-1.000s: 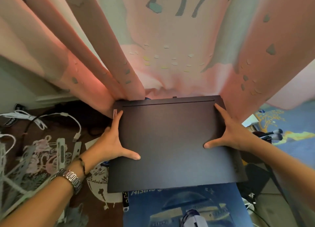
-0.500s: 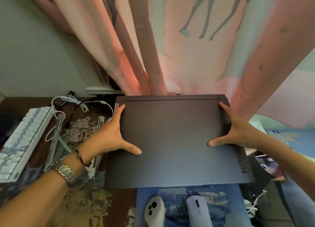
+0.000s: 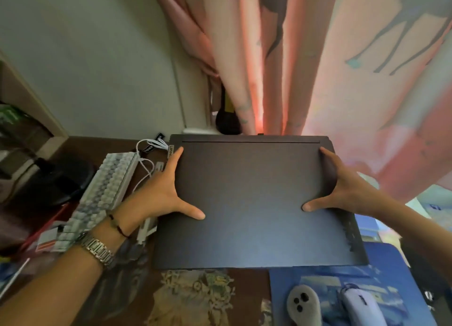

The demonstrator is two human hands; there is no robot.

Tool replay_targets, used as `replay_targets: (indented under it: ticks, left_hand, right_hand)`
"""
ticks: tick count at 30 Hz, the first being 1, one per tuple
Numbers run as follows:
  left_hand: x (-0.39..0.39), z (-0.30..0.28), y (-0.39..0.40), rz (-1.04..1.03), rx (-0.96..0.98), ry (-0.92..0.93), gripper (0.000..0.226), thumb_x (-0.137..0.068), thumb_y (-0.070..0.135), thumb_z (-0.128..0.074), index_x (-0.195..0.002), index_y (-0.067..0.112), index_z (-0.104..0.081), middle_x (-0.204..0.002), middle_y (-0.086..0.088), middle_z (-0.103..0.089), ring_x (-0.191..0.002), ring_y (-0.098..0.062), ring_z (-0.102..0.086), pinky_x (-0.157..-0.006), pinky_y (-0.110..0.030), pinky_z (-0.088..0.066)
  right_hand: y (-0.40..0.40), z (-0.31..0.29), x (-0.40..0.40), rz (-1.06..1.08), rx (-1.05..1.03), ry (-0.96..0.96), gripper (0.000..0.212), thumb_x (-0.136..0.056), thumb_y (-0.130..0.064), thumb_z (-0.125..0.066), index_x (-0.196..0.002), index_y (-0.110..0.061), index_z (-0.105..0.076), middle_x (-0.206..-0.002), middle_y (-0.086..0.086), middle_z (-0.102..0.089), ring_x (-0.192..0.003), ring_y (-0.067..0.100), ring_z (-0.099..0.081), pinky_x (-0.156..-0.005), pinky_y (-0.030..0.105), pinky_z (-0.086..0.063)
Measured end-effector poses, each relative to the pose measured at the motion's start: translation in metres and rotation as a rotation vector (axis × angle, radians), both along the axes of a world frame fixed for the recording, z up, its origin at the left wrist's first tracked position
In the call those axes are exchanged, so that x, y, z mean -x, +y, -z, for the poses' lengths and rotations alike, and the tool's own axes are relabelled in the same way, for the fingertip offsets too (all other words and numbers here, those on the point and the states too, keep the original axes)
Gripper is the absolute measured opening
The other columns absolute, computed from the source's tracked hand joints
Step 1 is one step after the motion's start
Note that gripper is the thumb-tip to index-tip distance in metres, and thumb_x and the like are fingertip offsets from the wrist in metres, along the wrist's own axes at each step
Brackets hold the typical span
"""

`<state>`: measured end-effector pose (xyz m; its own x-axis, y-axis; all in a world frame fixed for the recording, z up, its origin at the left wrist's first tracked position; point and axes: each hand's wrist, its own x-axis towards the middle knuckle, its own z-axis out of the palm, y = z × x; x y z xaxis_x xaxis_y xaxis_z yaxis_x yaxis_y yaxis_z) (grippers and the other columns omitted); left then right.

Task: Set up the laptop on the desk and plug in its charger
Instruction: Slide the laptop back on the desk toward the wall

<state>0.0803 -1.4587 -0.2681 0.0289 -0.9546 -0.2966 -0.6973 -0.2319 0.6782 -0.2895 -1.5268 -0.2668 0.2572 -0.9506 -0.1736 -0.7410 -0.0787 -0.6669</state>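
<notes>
The closed laptop [image 3: 256,201] is held flat between both hands, just above the surface [image 3: 117,298]. The left hand [image 3: 161,193] has a wide grip on the laptop's left edge, thumb on the lid. The right hand [image 3: 342,188] grips its right edge the same way. A keyboard [image 3: 102,198] lies left of the laptop, and a mouse [image 3: 362,306] sits in front of it.
</notes>
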Motion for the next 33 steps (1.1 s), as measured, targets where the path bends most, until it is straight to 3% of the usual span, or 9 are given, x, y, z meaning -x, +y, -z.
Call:
replay_targets:
  ticks: [3, 8, 11, 16, 19, 23, 27, 33]
  left_hand:
    - [-0.041, 0.004, 0.002, 0.024, 0.042, 0.019, 0.153, -0.022, 0.049, -0.092, -0.138, 0.051, 0.01, -0.153, -0.004, -0.021, -0.137, -0.024, -0.029, -0.109, -0.041, -0.029]
    - [-0.095, 0.011, 0.006, 0.064, 0.08, 0.043, 0.151, -0.026, 0.043, -0.093, -0.139, 0.05, 0.007, -0.153, -0.002, -0.019, -0.136, -0.022, -0.028, -0.106, -0.039, -0.03]
    - [-0.112, 0.015, 0.004, 0.075, 0.078, 0.061, 0.15, -0.029, 0.036, -0.094, -0.14, 0.047, 0.006, -0.155, 0.002, -0.015, -0.138, -0.018, -0.023, -0.106, -0.036, -0.027]
    - [-0.125, 0.03, 0.002, 0.039, 0.083, 0.025, 0.149, -0.03, 0.036, -0.093, -0.141, 0.046, 0.006, -0.157, 0.003, -0.003, -0.143, -0.021, -0.01, -0.114, -0.047, -0.021]
    - [-0.129, 0.037, 0.003, -0.02, 0.107, 0.041, 0.148, -0.032, 0.031, -0.094, -0.141, 0.045, 0.005, -0.157, 0.004, -0.002, -0.143, -0.022, -0.008, -0.114, -0.053, -0.02]
    - [-0.138, 0.043, 0.0, -0.035, 0.128, 0.099, 0.144, -0.035, 0.026, -0.094, -0.14, 0.046, 0.002, -0.156, 0.005, -0.006, -0.141, -0.021, -0.013, -0.112, -0.049, -0.024]
    - [-0.152, 0.054, -0.006, -0.056, 0.122, 0.079, 0.145, -0.033, 0.029, -0.094, -0.139, 0.048, 0.003, -0.156, 0.007, -0.005, -0.141, -0.021, -0.013, -0.109, -0.049, -0.024]
    - [-0.163, 0.077, -0.01, -0.049, 0.111, 0.113, 0.146, -0.031, 0.029, -0.095, -0.136, 0.053, 0.004, -0.154, 0.01, -0.007, -0.138, -0.016, -0.014, -0.11, -0.048, -0.024]
  right_hand:
    - [0.014, 0.008, -0.04, 0.067, 0.025, -0.021, 0.144, -0.021, -0.054, -0.086, -0.143, -0.042, -0.01, -0.143, 0.004, -0.039, -0.126, 0.018, -0.038, -0.103, 0.035, -0.034]
    - [0.035, 0.027, -0.09, 0.158, 0.04, 0.004, 0.148, -0.014, -0.069, -0.081, -0.14, -0.05, -0.006, -0.138, 0.013, -0.04, -0.128, 0.03, -0.038, -0.108, 0.049, -0.034]
    - [0.04, 0.031, -0.108, 0.181, 0.034, 0.026, 0.147, -0.013, -0.071, -0.079, -0.139, -0.052, -0.005, -0.134, 0.014, -0.041, -0.123, 0.034, -0.043, -0.101, 0.045, -0.038]
    - [0.034, 0.044, -0.126, 0.198, 0.056, 0.031, 0.147, -0.014, -0.069, -0.08, -0.138, -0.054, -0.003, -0.109, 0.007, -0.036, -0.112, 0.036, -0.046, -0.088, 0.039, -0.037]
    - [0.026, 0.052, -0.133, 0.163, 0.071, 0.023, 0.148, -0.014, -0.071, -0.08, -0.139, -0.054, -0.001, -0.118, 0.012, -0.039, -0.115, 0.037, -0.044, -0.095, 0.045, -0.039]
    - [0.021, 0.056, -0.146, 0.162, 0.093, -0.027, 0.147, -0.015, -0.071, -0.08, -0.138, -0.056, 0.001, -0.13, 0.017, -0.036, -0.122, 0.038, -0.038, -0.102, 0.051, -0.036]
    - [0.018, 0.06, -0.16, 0.126, 0.087, -0.053, 0.147, -0.021, -0.068, -0.081, -0.143, -0.047, 0.0, -0.142, 0.016, -0.029, -0.13, 0.035, -0.029, -0.106, 0.049, -0.029]
    - [0.025, 0.076, -0.171, 0.176, 0.052, -0.011, 0.147, -0.02, -0.069, -0.081, -0.141, -0.051, 0.001, -0.135, 0.016, -0.033, -0.123, 0.04, -0.037, -0.1, 0.051, -0.035]
